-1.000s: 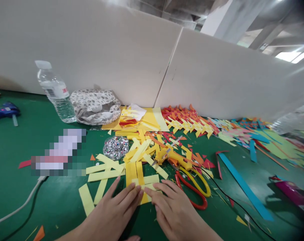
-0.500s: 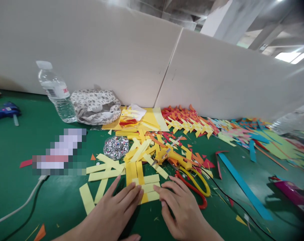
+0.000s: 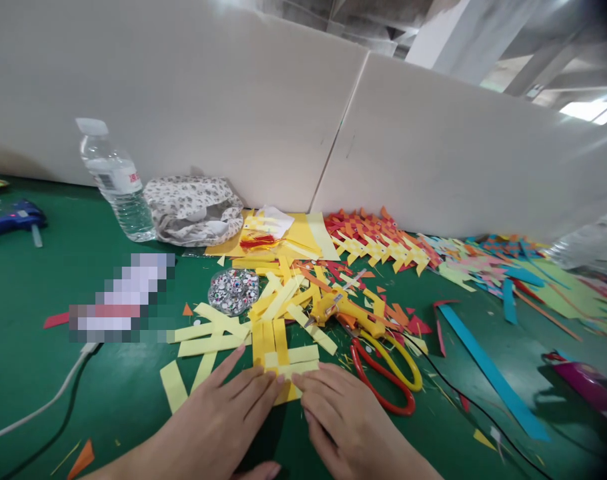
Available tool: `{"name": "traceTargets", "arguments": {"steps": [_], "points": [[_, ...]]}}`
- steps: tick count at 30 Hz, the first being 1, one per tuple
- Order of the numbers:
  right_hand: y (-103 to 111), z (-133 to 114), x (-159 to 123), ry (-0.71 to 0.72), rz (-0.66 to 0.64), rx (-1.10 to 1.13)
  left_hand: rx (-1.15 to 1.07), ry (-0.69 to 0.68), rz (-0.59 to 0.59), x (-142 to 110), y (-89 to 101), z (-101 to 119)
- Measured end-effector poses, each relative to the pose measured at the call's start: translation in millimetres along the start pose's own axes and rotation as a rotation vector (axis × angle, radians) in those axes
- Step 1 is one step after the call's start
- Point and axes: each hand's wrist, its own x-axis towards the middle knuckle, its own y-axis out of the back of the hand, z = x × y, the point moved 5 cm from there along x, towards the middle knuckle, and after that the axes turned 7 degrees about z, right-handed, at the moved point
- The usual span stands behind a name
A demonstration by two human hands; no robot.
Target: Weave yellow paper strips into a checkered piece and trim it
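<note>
Pale and darker yellow paper strips [image 3: 278, 340] cross over and under each other in a small woven patch on the green table. My left hand [image 3: 228, 413] lies over the patch's left side, fingers outstretched and fingertips on the paper. From the right, my right hand [image 3: 346, 417] touches the pale crosswise strips with its fingertips, fingers extended close together. Between the hands the fingertips nearly meet, covering the patch's lower part. Just right of the patch lie scissors [image 3: 411, 380] with red and yellow loops and a yellow glue gun [image 3: 351, 312].
Loose strips [image 3: 213, 343] spread to the left, beside a clear dish of googly eyes [image 3: 233, 291]. Behind are a cloth bag [image 3: 193, 213], a water bottle [image 3: 118, 183] and finished woven paper pieces [image 3: 383, 245]. A black cord [image 3: 458, 393] runs down the right.
My right hand has slid left and slightly down, and its fingertips now sit nearer my left hand's. My left hand stays on the woven strips. The view has shifted slightly.
</note>
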Motion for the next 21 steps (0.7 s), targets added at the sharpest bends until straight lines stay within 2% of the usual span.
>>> {"name": "traceTargets", "arguments": {"steps": [2,5,8,13,18,21], "points": [[-0.7,-0.4,-1.9,-0.002,0.0,-0.003,-0.015,-0.004,0.041,-4.0,5.6,-2.3],[-0.5,-3.3,-4.1,0.007,0.035,-0.008,-0.019,0.082,0.149,-10.7,11.2,-9.6],[1.6,-8.4,-3.1,0.028,0.09,-0.019,0.003,0.08,0.213,-15.9,7.3,-10.7],[3.6,-15.7,6.3,0.068,0.096,-0.038,0.03,0.082,0.154,-19.7,-2.4,-13.3],[-1.8,-20.1,12.8,0.076,-0.005,0.008,-0.041,0.062,0.079,-17.4,2.3,-18.8],[-4.3,-21.9,12.7,0.045,-0.023,0.015,-0.086,0.169,0.094,-12.4,4.3,-28.6]]}}
